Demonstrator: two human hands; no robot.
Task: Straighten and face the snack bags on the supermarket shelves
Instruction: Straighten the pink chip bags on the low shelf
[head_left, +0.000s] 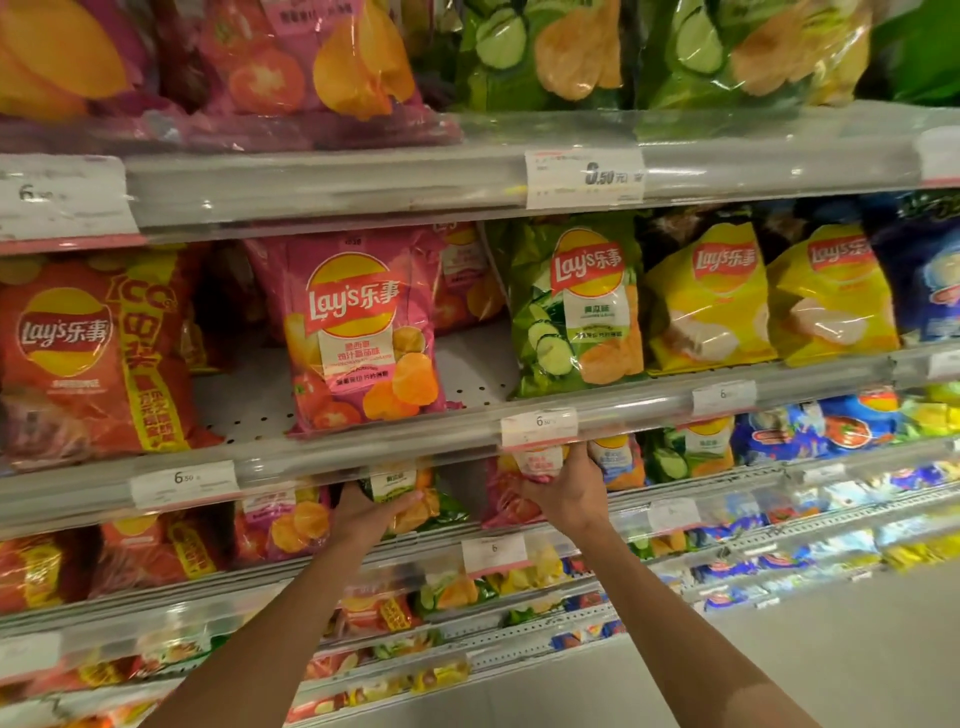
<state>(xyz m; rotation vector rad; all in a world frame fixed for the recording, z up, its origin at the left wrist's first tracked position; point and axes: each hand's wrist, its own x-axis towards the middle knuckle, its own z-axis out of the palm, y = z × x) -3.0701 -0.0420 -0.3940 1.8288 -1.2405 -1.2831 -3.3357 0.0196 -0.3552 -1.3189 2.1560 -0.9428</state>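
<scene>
On a supermarket shelf (363, 561), the left hand (363, 512) grips a green chip bag (410, 499); the right hand (563, 491) holds a pink chip bag (506, 501), fingers curled round it.

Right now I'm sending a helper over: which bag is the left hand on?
Find the shelf under the big pink tomato bag. The left hand grips a green cucumber bag there, the only green one between pink tomato bags.
</scene>
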